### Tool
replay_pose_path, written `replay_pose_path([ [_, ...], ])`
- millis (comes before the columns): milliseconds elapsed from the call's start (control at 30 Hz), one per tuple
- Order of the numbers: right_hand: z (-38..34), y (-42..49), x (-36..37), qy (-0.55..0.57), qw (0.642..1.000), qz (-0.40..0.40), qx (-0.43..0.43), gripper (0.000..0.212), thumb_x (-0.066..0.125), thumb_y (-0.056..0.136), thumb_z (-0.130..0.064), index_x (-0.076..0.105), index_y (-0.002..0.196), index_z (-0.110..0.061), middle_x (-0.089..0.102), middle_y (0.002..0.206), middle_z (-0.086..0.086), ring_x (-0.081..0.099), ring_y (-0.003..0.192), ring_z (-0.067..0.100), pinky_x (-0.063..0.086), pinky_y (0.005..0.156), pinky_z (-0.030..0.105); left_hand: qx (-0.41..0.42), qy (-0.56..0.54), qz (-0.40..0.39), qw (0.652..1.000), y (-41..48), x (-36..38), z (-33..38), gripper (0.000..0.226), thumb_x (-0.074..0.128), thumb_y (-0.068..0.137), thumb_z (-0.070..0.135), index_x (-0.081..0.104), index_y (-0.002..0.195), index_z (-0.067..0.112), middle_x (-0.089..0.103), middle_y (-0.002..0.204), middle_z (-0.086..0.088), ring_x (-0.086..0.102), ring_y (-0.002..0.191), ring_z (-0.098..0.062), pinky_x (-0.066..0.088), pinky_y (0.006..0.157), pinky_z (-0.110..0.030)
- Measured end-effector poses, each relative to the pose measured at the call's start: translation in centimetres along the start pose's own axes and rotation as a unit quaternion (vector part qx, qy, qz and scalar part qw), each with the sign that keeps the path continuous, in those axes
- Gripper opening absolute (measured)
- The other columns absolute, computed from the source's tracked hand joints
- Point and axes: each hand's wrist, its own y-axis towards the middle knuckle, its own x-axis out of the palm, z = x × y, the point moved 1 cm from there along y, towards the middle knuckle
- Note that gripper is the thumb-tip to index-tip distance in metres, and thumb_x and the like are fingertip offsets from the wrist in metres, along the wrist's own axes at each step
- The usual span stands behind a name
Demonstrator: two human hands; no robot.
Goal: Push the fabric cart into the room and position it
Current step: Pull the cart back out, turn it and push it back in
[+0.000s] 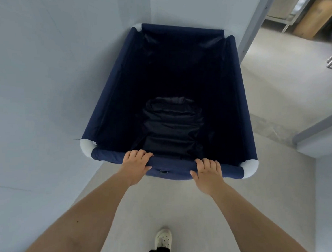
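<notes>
A deep navy-blue fabric cart (113, 97) with white corner joints fills the middle of the view. Its far end touches the pale wall corner ahead, and its left side runs along the left wall. My left hand (136, 161) grips the padded near rim left of centre, fingers curled over the top. My right hand (209, 170) grips the same rim to the right, thumb spread along the fabric. The inside of the cart is dark, with only folded dark lining showing at the bottom.
A pale wall (39, 82) stands close on the left. To the right an open doorway (289, 78) leads to a grey floor, with a door frame (251, 28), metal legs and wooden boards beyond. A low wall end (318, 138) juts in at right. My white shoe (163, 238) is on the floor.
</notes>
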Motion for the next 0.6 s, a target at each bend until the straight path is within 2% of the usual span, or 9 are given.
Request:
replay_pose_path([
  [67, -0.7, 0.4, -0.2, -0.002, 0.999, 0.043, -0.025, 0.052, 0.032, 0.095, -0.043, 0.028, 0.138, -0.013, 0.04, 0.137, 0.01, 0.037, 0.124, 0.032, 0.018, 0.113, 0.048, 0.016, 0.013, 0.028, 0.999, 0.5, -0.2, -1.3, 0.043, 0.073, 0.077, 0.032, 0.059, 0.115, 0.017, 0.064, 0.099, -0.004, 0.059, 0.084, -0.027, 0.05, 0.082, -0.04],
  [167, -1.3, -0.3, 0.2, 0.007, 0.993, 0.118, -0.029, 0.044, 0.056, 0.087, -0.035, 0.052, 0.122, -0.008, 0.06, 0.118, 0.012, 0.056, 0.106, 0.034, 0.039, 0.102, 0.051, 0.049, 0.012, 0.04, 0.998, 0.6, 0.3, -2.4, 0.042, 0.074, 0.075, 0.028, 0.061, 0.113, 0.015, 0.065, 0.098, -0.004, 0.06, 0.082, -0.028, 0.051, 0.078, -0.041],
  [267, -1.1, -0.4, 0.2, 0.002, 0.99, 0.138, -0.036, 0.042, 0.063, 0.082, -0.032, 0.057, 0.116, -0.007, 0.064, 0.108, 0.012, 0.06, 0.095, 0.033, 0.046, 0.095, 0.05, 0.051, 0.027, 0.03, 0.998, 0.6, -0.1, -2.1, 0.042, 0.073, 0.076, 0.028, 0.06, 0.114, 0.015, 0.064, 0.098, -0.005, 0.06, 0.083, -0.028, 0.051, 0.079, -0.041],
  [367, -1.2, -0.4, 0.1, 0.003, 0.991, 0.127, -0.031, 0.043, 0.062, 0.083, -0.031, 0.055, 0.118, -0.006, 0.063, 0.108, 0.013, 0.059, 0.096, 0.034, 0.045, 0.095, 0.05, 0.036, 0.001, 0.014, 0.999, 0.6, -0.4, -2.0, 0.04, 0.066, 0.083, 0.027, 0.056, 0.12, 0.015, 0.062, 0.105, -0.007, 0.056, 0.09, -0.03, 0.045, 0.087, -0.041],
  [500, -0.6, -0.3, 0.5, 0.021, 0.994, 0.102, -0.045, 0.046, 0.044, 0.093, -0.033, 0.038, 0.133, -0.012, 0.051, 0.126, 0.009, 0.046, 0.114, 0.03, 0.028, 0.108, 0.044, -0.006, -0.006, -0.016, 1.0, 0.3, 0.0, -1.1, 0.043, 0.044, 0.094, 0.036, 0.039, 0.133, 0.018, 0.051, 0.123, -0.006, 0.046, 0.11, -0.028, 0.03, 0.101, -0.039],
  [600, -0.1, -0.3, 0.8, 0.044, 0.992, 0.103, -0.05, 0.044, 0.038, 0.095, -0.033, 0.032, 0.135, -0.018, 0.047, 0.13, 0.003, 0.041, 0.118, 0.024, 0.022, 0.109, 0.038, -0.022, -0.032, -0.001, 0.999, -0.2, 0.0, -0.3, 0.046, 0.046, 0.094, 0.037, 0.042, 0.132, 0.013, 0.053, 0.121, -0.012, 0.045, 0.111, -0.032, 0.025, 0.105, -0.043],
])
